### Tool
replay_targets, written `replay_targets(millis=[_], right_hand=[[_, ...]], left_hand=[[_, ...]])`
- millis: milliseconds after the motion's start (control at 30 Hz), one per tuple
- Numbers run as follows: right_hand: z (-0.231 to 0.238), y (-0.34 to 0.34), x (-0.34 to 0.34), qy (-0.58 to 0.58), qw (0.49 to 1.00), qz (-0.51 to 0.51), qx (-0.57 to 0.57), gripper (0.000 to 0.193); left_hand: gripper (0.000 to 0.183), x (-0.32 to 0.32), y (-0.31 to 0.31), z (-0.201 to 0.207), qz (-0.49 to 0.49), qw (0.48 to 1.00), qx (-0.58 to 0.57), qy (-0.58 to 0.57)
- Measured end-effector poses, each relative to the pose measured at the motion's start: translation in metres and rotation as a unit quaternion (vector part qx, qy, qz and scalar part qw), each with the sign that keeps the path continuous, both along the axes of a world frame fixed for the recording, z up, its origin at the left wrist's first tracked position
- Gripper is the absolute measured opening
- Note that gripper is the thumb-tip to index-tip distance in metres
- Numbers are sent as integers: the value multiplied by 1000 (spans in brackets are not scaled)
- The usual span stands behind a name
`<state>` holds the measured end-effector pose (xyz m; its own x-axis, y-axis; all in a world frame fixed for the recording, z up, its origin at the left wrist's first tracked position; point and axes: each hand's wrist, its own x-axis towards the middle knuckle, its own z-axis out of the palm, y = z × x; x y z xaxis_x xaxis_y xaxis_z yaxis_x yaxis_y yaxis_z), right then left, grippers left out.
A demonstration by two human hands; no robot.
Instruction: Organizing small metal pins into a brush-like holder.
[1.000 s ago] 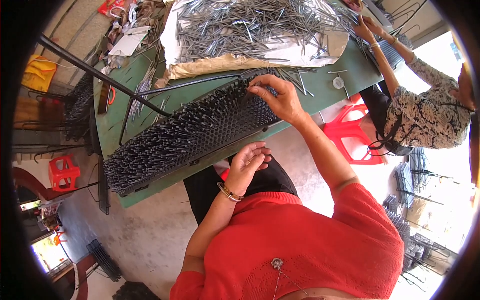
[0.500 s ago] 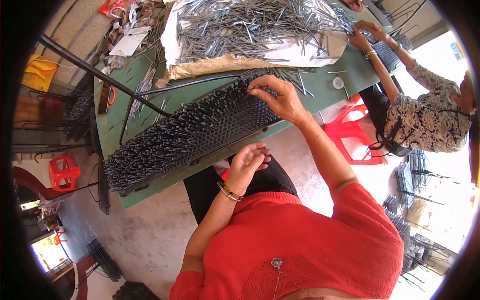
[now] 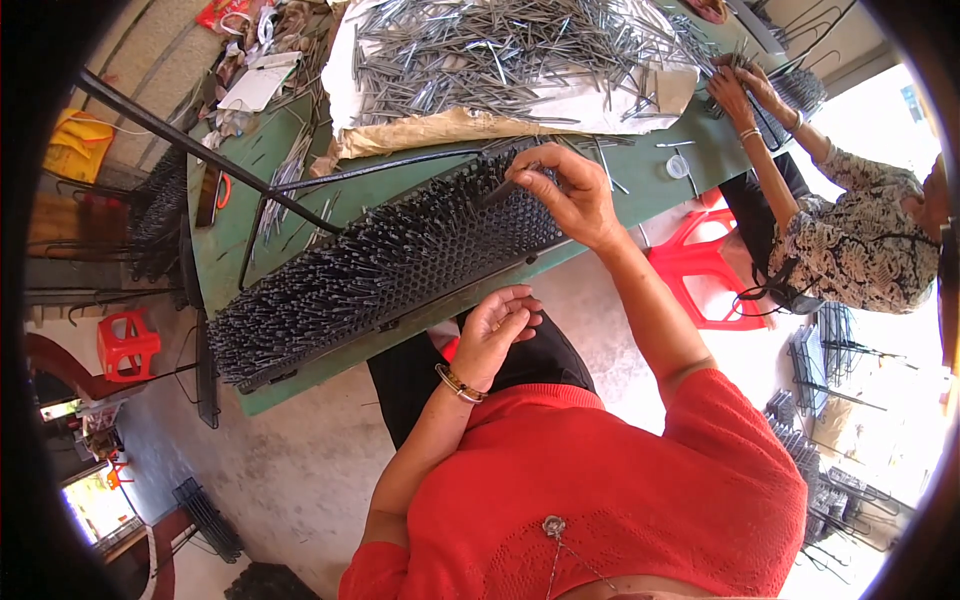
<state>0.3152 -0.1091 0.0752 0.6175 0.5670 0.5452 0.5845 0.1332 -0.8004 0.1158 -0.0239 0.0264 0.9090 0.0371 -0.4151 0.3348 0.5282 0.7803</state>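
Observation:
A long black perforated rack (image 3: 440, 275) lies slantwise on the green table (image 3: 640, 185). Thin dark rods (image 3: 320, 290) stand packed in its left and middle part, while many holes show toward its right end. Above that end my right hand (image 3: 575, 200) pinches a thin dark rod (image 3: 497, 194) between thumb and fingers, held at a slant over the standing rods. My left hand (image 3: 492, 335) hovers in front of the rack, near my lap, apart from it. Its fingers curl in toward the thumb; whatever they hold is hidden.
A big heap of loose metal rods (image 3: 500, 60) covers a pale sheet behind the rack. A black metal bar (image 3: 180, 130) crosses on the left. At the right a co-worker (image 3: 850, 240) handles another rack beside a red stool (image 3: 705, 270). Another red stool (image 3: 128, 347) stands left.
My right hand has shifted slightly right, and the dark rod in its pinch now shows clearly. My left hand stays put. The co-worker's hands have moved a little right and down.

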Motion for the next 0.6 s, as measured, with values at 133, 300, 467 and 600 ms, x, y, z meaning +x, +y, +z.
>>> replay_targets(millis=[133,300,467,600], right_hand=[[1,-3,1,-43,997,30,-61,11],[-10,4,2,-87,992,19,-87,13],[-11,10,2,-90,992,11,-88,13],[-12,12,-1,-105,989,16,-101,13]], left_hand=[[31,-1,-2,0,-1,1000,2,2],[31,-2,-3,0,-2,1000,-4,4],[31,-2,-1,-1,-1,1000,0,2],[31,-2,-1,-1,-2,1000,-1,3]])
